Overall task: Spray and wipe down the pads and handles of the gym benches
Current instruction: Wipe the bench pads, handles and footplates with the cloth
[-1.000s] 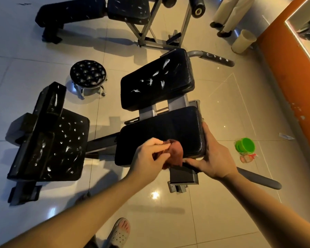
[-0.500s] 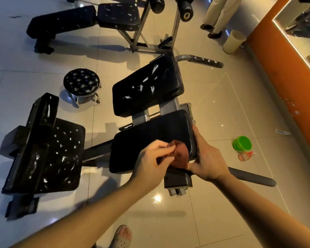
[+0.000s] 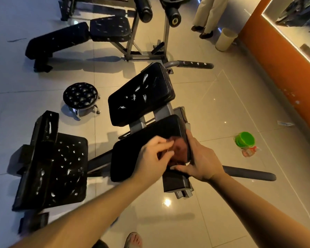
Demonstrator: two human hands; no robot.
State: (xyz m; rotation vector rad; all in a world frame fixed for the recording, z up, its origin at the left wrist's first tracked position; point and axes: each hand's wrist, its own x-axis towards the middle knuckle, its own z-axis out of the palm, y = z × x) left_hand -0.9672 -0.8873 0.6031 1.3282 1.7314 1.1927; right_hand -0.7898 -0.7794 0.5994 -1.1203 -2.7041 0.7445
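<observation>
Left hand (image 3: 154, 154) fingers pinch cloth (image 3: 179, 149) on pad (image 3: 132, 158), right hand (image 3: 202, 161) braces its edge, fingers straight; best: flatten cloth, firm overlapping strokes, edges included.

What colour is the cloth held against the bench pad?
The cloth is reddish brown; head view.

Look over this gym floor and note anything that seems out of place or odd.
A wrapper lies loose on the floor by the orange wall, like litter. White streaks sit on the upper pad and left pad: likely spray not yet wiped, not damage.
</observation>
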